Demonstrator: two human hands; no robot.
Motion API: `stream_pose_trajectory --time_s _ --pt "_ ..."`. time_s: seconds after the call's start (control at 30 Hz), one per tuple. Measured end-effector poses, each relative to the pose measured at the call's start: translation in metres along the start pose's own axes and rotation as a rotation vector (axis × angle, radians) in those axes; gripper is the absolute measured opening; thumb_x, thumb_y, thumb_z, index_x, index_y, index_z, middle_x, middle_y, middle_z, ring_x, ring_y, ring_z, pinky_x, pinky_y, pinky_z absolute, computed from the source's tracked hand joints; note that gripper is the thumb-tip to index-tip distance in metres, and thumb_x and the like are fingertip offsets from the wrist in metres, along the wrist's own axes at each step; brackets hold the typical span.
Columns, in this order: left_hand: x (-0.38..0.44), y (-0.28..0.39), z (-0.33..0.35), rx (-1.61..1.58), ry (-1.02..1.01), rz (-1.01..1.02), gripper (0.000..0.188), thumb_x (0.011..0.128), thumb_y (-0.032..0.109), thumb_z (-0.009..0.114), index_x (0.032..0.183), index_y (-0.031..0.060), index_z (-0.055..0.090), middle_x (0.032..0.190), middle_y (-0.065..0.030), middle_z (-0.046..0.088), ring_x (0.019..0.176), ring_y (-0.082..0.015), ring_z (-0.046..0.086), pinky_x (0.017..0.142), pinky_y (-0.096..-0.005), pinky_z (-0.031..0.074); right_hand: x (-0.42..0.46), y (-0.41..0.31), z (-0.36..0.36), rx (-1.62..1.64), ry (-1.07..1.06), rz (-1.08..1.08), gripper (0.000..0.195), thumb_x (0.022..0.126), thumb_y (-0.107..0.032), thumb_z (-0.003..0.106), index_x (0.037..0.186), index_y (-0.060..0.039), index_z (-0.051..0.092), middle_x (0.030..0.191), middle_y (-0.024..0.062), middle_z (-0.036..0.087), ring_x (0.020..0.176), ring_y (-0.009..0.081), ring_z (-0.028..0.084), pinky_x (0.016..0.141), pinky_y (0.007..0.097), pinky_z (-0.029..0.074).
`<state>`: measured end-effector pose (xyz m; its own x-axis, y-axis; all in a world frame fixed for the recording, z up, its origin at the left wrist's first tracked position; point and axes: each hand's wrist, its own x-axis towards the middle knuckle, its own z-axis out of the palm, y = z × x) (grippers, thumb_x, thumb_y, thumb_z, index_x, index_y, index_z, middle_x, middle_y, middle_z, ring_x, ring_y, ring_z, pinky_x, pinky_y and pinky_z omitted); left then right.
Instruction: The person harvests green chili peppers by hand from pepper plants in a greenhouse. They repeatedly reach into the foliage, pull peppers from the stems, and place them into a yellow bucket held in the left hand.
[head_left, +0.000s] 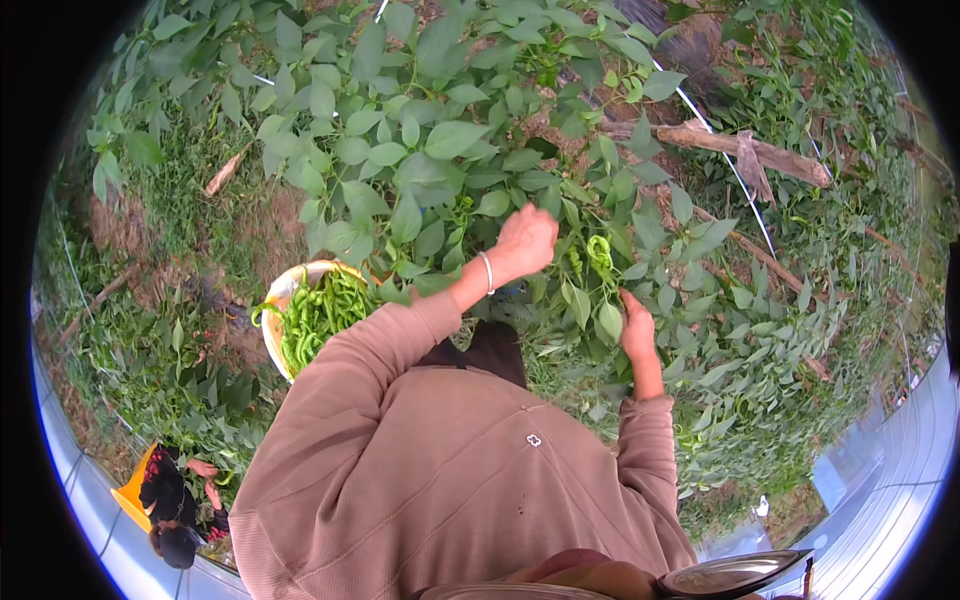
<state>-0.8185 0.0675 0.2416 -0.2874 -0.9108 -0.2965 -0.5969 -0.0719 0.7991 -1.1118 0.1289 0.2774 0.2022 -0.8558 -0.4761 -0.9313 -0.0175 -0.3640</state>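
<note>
Green pepper plants with broad leaves (457, 139) spread before me. My left hand (529, 238), with a white bangle at the wrist, is curled among the leaves; whether it holds anything is hidden. My right hand (637, 322) is at the edge of a leafy branch, fingertips against the foliage; its grip is unclear. Between the hands a twisted light-green pepper (600, 255) hangs on the plant. Beside my left forearm stands a white and orange bucket (274, 300), heaped with long green peppers (319, 319).
A wooden pole (750, 154) with a torn strip lies across the upper right, near a taut white cord (712, 131). More pepper plants grow on both sides. At the lower left, a co-worker in dark clothing (165, 487) is beside an orange container (131, 491).
</note>
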Motion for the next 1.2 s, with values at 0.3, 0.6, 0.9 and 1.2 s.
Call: stream_pose_trajectory --time_s 0.3,0.6,0.9,1.2 --pt "0.141 -0.058 0.006 -0.816 -0.001 -0.226 0.047 0.078 0.011 0.056 0.123 -0.0003 0.047 0.114 -0.0135 0.059 0.102 -0.0248 0.057 0.089 -0.0373 0.044 -0.022 -0.145 0.01 -0.229 0.029 -0.306 0.041 0.073 -0.004 0.058 0.113 0.0018 0.055 0.072 0.0104 0.056 0.066 0.0268 0.056 0.061 0.0372 0.046" --pt "0.055 -0.129 -0.003 -1.396 -0.291 -0.108 0.023 0.079 0.017 0.059 0.097 0.002 0.058 0.105 -0.0045 0.058 0.099 -0.0161 0.055 0.091 -0.0313 0.043 -0.029 -0.175 0.036 -0.104 -0.126 -0.323 0.054 0.074 -0.019 0.066 0.119 0.0058 0.047 0.078 0.0137 0.059 0.074 0.0289 0.059 0.068 0.0375 0.047" --pt "0.012 -0.099 -0.007 -1.246 -0.302 0.108 0.022 0.08 0.021 0.065 0.068 0.0059 0.056 0.095 -0.0082 0.061 0.115 -0.0244 0.046 0.101 -0.0375 0.034 -0.014 -0.165 0.012 0.022 -0.322 -0.349 0.037 0.079 -0.025 0.066 0.106 -0.0011 0.057 0.08 0.0147 0.062 0.072 0.0306 0.06 0.065 0.0397 0.048" --pt "-0.003 -0.063 0.003 -0.699 -0.332 0.284 0.015 0.082 0.016 0.06 0.073 0.0038 0.061 0.094 -0.0033 0.064 0.109 -0.0246 0.048 0.093 -0.0382 0.038 0.111 -0.108 -0.026 0.255 0.273 -0.157 0.011 0.08 -0.005 0.058 0.09 -0.0033 0.062 0.086 0.0115 0.061 0.077 0.0262 0.058 0.065 0.0345 0.046"
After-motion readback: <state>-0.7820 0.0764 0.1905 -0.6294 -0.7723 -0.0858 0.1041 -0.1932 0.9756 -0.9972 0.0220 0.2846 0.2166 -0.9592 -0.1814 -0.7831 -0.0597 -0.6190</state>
